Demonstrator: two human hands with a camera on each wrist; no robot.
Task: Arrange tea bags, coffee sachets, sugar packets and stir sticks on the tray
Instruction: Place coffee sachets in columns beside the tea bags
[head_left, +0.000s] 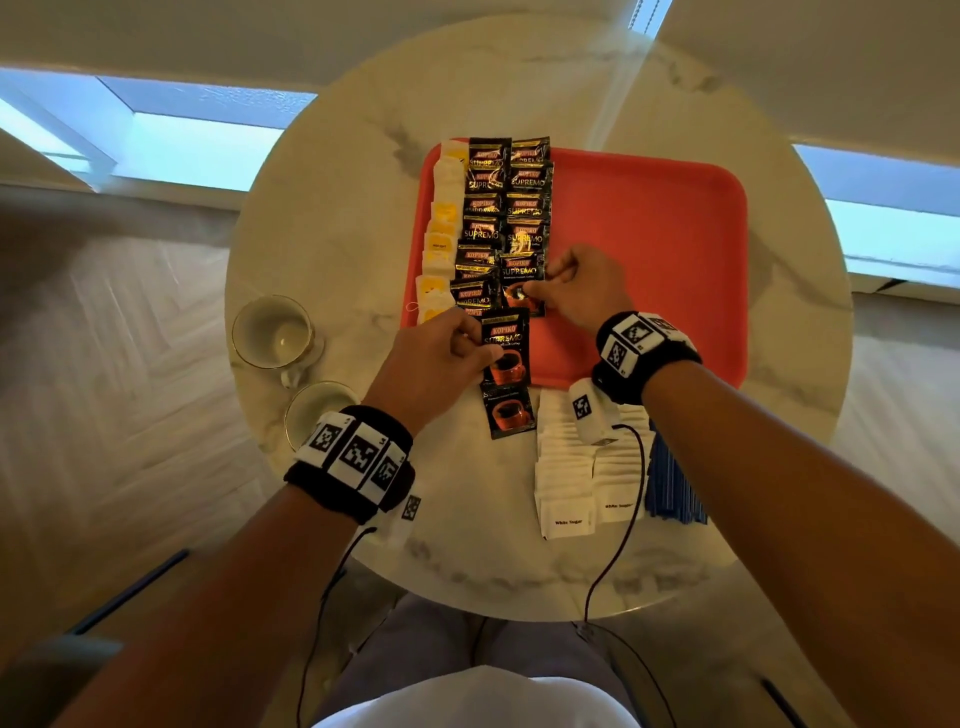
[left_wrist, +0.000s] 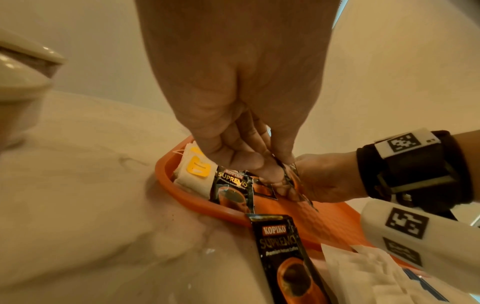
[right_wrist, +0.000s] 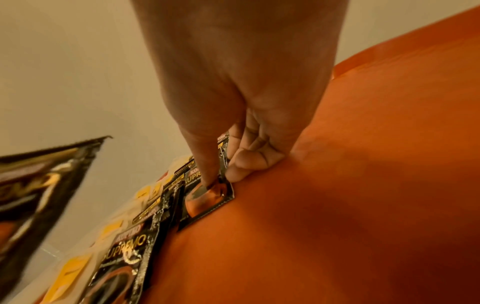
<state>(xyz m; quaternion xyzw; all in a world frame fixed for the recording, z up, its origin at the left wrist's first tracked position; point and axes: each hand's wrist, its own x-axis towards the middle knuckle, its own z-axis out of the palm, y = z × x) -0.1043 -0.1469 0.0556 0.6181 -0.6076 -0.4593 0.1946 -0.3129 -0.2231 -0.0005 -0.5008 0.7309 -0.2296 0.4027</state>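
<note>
Left of the red tray (head_left: 675, 218), two cups (head_left: 272, 332) stand on the marble table (head_left: 332, 234). Along the tray's left edge runs a column of tea bags (head_left: 441, 218), then two columns of coffee sachets (head_left: 483, 228). The left hand (head_left: 431, 358) pinches a sachet (head_left: 505, 348) over the tray's near rim; another sachet (head_left: 506, 413) lies just below it on the table. The right hand (head_left: 576, 291) pinches a second-column sachet (head_left: 522, 283) against the tray. Sugar packets (head_left: 571, 478) and blue stir sticks (head_left: 672, 483) lie off the tray's near edge.
</note>
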